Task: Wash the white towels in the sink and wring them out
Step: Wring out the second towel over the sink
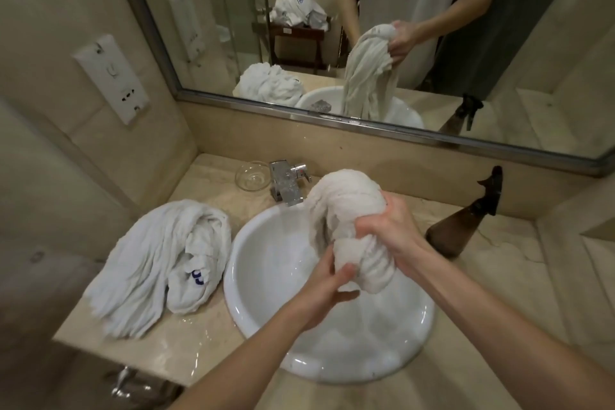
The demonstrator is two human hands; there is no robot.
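A wet white towel [342,206] is bunched into a thick roll above the round white sink [266,263]. My right hand [389,226] grips the roll near its middle from the right. Lower down, my left hand [327,289] holds the towel's near end, thumb pressed into the cloth. The far part of the towel arches up and hangs back down into the basin. A second white towel [156,260], crumpled and bearing a blue mark, lies on the counter left of the sink.
A chrome tap [288,181] stands behind the basin, with a glass dish [252,176] to its left. A brown spray bottle [466,220] lies on the counter at right. A wall mirror [366,27] runs along the back. The counter's left front [186,336] is wet.
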